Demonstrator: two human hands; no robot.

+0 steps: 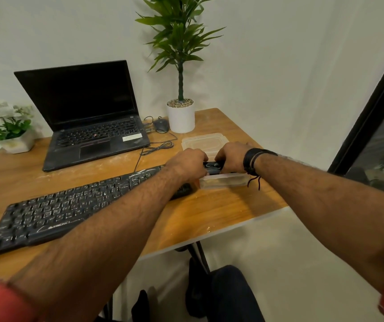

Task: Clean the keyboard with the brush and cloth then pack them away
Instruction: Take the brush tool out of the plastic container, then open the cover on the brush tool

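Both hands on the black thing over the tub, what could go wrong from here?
1. The clear tub sits near the table's front edge, so a push could slide it off.
2. The left hand and right hand hide the black brush, so the grip can't be checked.
3. The left forearm lies over the keyboard and may drag it.

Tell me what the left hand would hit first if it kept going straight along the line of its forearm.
Probably the clear lid lying flat beyond the container. The left hand points up-right toward it, already gripping the black brush; depth is uncertain.

The keyboard (70, 205) bears a white brand mark near its front edge, only partly legible, ending "RONICS".
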